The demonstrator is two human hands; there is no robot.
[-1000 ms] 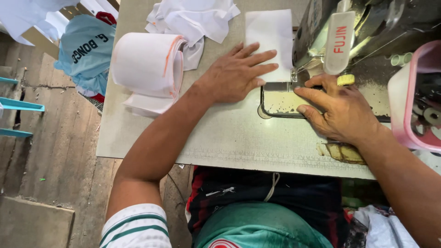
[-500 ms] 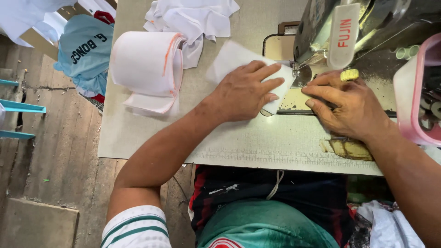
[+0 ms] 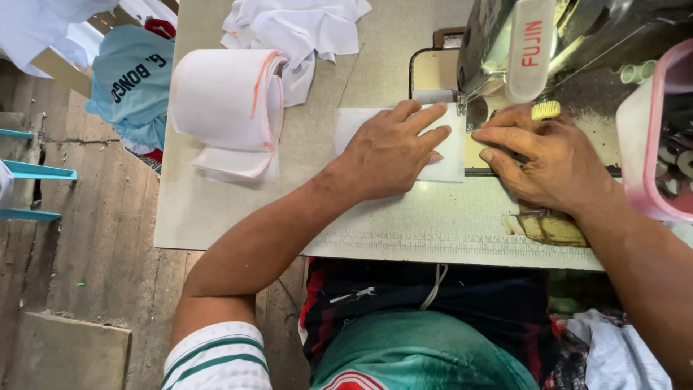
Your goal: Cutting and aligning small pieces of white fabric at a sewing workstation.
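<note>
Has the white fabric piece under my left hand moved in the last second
Yes. The white fabric piece has turned and now lies flat against the sewing machine, under the left hand.

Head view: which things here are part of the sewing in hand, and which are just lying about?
In use: white fabric piece, left hand, right hand, sewing machine.
Lying about: fabric roll, white scraps, pink tray, blue garment.
</note>
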